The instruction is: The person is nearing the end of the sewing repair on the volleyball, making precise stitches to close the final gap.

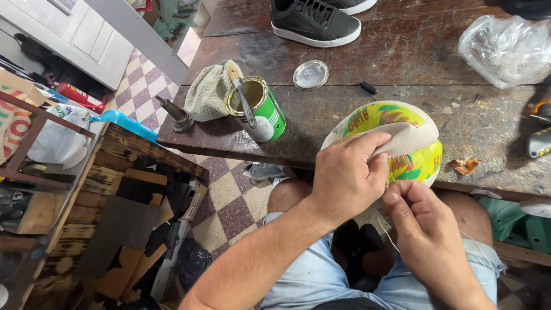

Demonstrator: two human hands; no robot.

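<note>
My left hand [347, 175] grips a yellow, green and red ball [402, 123] at the near edge of a dark wooden workbench [402, 51], pressing down a loose beige panel [407, 138] on it with thumb and fingers. My right hand [422, 227] is just below and to the right, fingers pinched on a thin white thread [389, 235] that runs down over my lap. The ball rests against the bench edge above my knees.
An open green tin [256, 109] with a brush in it stands at the bench's left, beside a mesh cloth [209, 92], a metal cone [175, 115] and a round lid [310, 75]. Black sneakers [314, 23] and a plastic bag [508, 49] lie further back. Cluttered wooden shelves stand at the left.
</note>
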